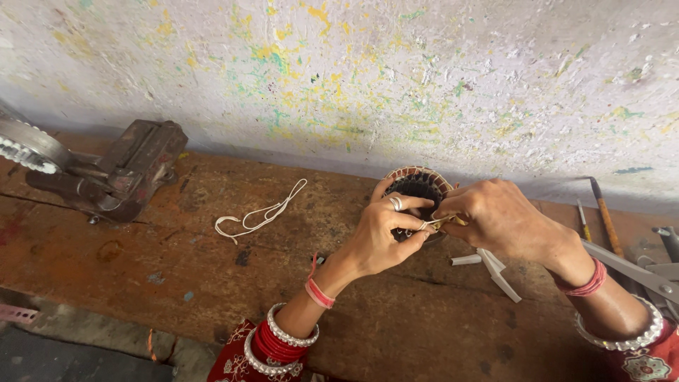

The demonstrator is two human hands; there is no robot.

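packages: none in view
labels: none in view
signs: none in view
screens: none in view

Both hands meet right of centre frame, left hand (385, 230) and right hand (491, 216) pinching fingertips together, wrists bent inward.

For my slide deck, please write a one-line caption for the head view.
Two hands, left and right, pinch a small strip at a round wound core on a wooden bench.
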